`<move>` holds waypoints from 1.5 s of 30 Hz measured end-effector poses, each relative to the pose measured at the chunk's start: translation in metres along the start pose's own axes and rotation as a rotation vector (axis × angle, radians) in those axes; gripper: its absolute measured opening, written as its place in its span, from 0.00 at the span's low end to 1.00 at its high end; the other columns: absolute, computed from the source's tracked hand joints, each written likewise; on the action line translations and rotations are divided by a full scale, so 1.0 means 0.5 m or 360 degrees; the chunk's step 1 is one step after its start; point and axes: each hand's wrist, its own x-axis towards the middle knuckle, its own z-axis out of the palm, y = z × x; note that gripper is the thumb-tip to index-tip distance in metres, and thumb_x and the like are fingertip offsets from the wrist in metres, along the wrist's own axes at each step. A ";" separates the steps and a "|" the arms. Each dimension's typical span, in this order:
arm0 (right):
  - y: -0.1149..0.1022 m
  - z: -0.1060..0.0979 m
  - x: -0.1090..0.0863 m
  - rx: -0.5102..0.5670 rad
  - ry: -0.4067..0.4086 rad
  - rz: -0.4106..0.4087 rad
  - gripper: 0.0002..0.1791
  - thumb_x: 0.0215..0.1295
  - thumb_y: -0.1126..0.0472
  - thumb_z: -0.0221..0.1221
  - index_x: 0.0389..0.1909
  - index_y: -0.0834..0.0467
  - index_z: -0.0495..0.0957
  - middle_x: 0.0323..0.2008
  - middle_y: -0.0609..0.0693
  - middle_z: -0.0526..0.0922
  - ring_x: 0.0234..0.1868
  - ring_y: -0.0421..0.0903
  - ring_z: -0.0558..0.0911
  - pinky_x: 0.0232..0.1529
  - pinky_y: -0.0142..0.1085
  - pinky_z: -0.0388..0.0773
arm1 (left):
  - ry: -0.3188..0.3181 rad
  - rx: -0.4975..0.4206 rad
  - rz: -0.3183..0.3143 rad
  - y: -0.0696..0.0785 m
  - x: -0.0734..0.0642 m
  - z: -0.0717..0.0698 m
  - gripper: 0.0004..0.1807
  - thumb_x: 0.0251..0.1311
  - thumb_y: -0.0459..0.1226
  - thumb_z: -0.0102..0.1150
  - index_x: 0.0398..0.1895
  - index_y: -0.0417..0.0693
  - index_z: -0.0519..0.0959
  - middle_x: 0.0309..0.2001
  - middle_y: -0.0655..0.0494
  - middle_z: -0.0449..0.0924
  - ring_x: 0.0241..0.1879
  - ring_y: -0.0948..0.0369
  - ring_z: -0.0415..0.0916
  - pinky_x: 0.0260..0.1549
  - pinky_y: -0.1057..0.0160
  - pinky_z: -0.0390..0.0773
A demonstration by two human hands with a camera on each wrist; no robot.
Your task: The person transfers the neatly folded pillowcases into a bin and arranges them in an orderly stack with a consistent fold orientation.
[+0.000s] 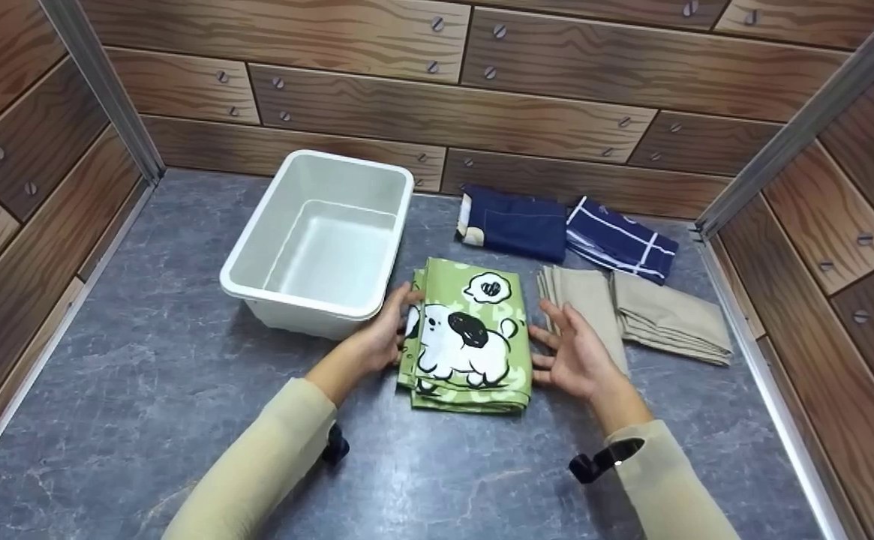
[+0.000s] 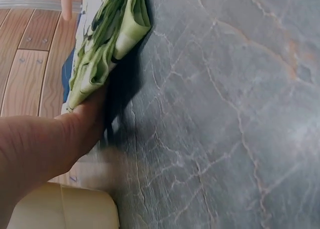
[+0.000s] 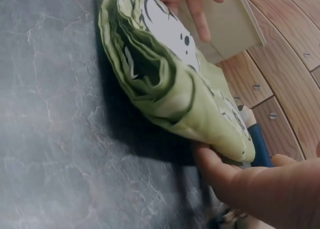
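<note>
A folded green cloth (image 1: pixel 474 337) printed with a white cartoon dog lies on the grey marbled surface between two hands. The left hand (image 1: pixel 380 330) touches its left edge with fingers extended. At the opposite edge, the right hand (image 1: pixel 575 352) has its fingers spread, palm facing inward, fingertips against the cloth. In the left wrist view, the thumb side of the left hand (image 2: pixel 65 134) meets the layered edge of the green cloth (image 2: pixel 107 44). The right wrist view has the right hand (image 3: pixel 240 181) touching the cloth's (image 3: pixel 185 99) lower edge, partly under it; some fingers are hidden.
Left of the cloth stands a white plastic bin (image 1: pixel 316 247) with nothing inside. Behind and to the right lie a folded navy cloth (image 1: pixel 515 223), a navy cloth with white lines (image 1: pixel 624 240) and two folded beige cloths (image 1: pixel 587 296). Wood-patterned walls (image 1: pixel 376 97) enclose the surface.
</note>
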 end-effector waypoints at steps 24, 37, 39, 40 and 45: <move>-0.006 -0.003 0.045 -0.0221 -0.0037 0.0139 0.39 0.72 0.27 0.26 0.80 0.36 0.43 0.78 0.64 0.45 0.73 0.62 0.57 0.58 0.53 0.73 | -0.0017 0.0069 -0.0002 0.001 0.021 0.001 0.42 0.67 0.70 0.27 0.75 0.58 0.62 0.56 0.42 0.72 0.42 0.52 0.77 0.33 0.56 0.81; -0.026 0.002 0.075 -0.0282 0.0062 0.0093 0.38 0.75 0.31 0.26 0.80 0.41 0.41 0.79 0.62 0.40 0.73 0.65 0.54 0.57 0.53 0.72 | 0.0088 0.0063 0.0142 0.008 0.050 0.018 0.41 0.71 0.65 0.30 0.74 0.48 0.63 0.52 0.42 0.77 0.39 0.56 0.78 0.32 0.60 0.80; -0.029 0.003 0.078 -0.0280 0.0076 0.0085 0.38 0.75 0.32 0.27 0.80 0.42 0.42 0.79 0.60 0.40 0.73 0.66 0.55 0.58 0.54 0.71 | 0.0105 0.0084 0.0161 0.009 0.054 0.021 0.40 0.72 0.63 0.31 0.74 0.46 0.63 0.52 0.41 0.78 0.39 0.56 0.78 0.33 0.60 0.81; -0.030 0.002 0.080 -0.0281 0.0079 0.0081 0.38 0.75 0.32 0.27 0.80 0.42 0.42 0.79 0.59 0.39 0.73 0.66 0.55 0.59 0.54 0.70 | 0.0109 0.0097 0.0168 0.010 0.055 0.022 0.40 0.72 0.63 0.31 0.74 0.46 0.63 0.53 0.41 0.78 0.39 0.56 0.79 0.34 0.60 0.81; -0.039 0.003 0.084 -0.0298 0.0078 0.0072 0.38 0.76 0.32 0.29 0.80 0.44 0.43 0.80 0.57 0.39 0.73 0.67 0.55 0.64 0.57 0.67 | 0.0139 0.0182 0.0192 0.014 0.059 0.027 0.34 0.72 0.55 0.38 0.70 0.42 0.66 0.56 0.42 0.77 0.43 0.57 0.78 0.41 0.60 0.81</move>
